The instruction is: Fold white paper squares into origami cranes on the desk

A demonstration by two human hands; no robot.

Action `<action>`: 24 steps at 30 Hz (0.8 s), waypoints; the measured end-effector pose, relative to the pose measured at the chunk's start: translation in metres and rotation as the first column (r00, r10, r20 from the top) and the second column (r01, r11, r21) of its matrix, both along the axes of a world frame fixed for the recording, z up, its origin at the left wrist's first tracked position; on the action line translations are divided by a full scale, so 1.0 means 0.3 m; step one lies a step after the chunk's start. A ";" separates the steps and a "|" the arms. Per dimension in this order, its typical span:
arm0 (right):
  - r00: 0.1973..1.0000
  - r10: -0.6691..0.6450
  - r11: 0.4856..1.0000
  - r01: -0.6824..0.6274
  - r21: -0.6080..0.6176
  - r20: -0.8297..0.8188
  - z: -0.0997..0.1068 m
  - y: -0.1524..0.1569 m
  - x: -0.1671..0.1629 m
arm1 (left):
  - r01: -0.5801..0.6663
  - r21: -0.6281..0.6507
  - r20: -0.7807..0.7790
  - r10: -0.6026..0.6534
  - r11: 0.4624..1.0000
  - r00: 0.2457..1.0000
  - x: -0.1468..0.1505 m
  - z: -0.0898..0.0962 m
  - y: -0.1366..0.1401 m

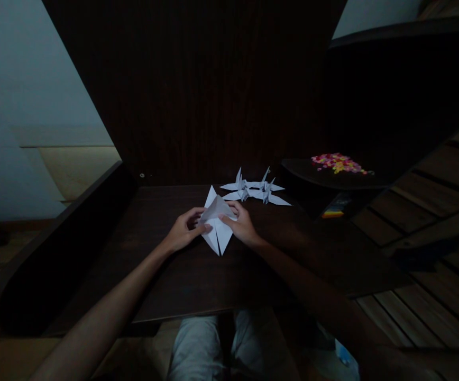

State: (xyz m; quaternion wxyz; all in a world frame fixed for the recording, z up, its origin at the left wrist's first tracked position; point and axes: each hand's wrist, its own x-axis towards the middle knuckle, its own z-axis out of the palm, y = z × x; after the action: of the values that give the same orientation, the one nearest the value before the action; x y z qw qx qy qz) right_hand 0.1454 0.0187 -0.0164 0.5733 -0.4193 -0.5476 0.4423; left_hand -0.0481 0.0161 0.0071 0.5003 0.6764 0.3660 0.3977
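Observation:
Between my two hands is a sheet of white origami paper (222, 233), folded into a kite-like shape with a slit running down its lower half. My left hand (185, 228) grips its left edge, thumb on top and fingers behind. On the right edge, my right hand (242, 223) pinches the paper with its thumb pressed on the front. Several folded white paper cranes (267, 194) stand just beyond my right hand, wings spread and partly overlapping.
A dark wooden desk (166, 280) lies under my hands, with a raised side panel (55, 254) on the left and a tall back panel (213, 95). On a small shelf (312, 177) at the right sits a pile of colourful small pieces (338, 163). Wooden slats (431, 196) are farther right.

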 end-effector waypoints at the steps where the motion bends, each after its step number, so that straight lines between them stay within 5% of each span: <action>1: 1.000 -0.005 1.000 0.005 -0.012 -0.013 -0.001 0.002 0.001 | 0.031 -0.006 0.027 -0.031 1.000 0.999 -0.002 -0.003 0.001; 7: 0.998 -0.036 0.994 0.032 -0.104 -0.044 0.006 0.006 0.007 | 0.180 -0.059 0.195 -0.165 0.982 0.967 -0.022 -0.024 0.021; 24: 0.999 0.019 0.987 -0.024 -0.158 -0.033 0.019 -0.008 -0.004 | 0.005 -0.075 0.120 0.004 0.997 0.993 0.007 -0.023 0.016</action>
State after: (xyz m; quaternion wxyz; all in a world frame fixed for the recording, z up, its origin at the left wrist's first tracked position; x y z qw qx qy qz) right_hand 0.1440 0.0161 -0.0105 0.5419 -0.4506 -0.5064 0.4968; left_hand -0.0460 0.0208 0.0001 0.5465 0.6321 0.3499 0.4236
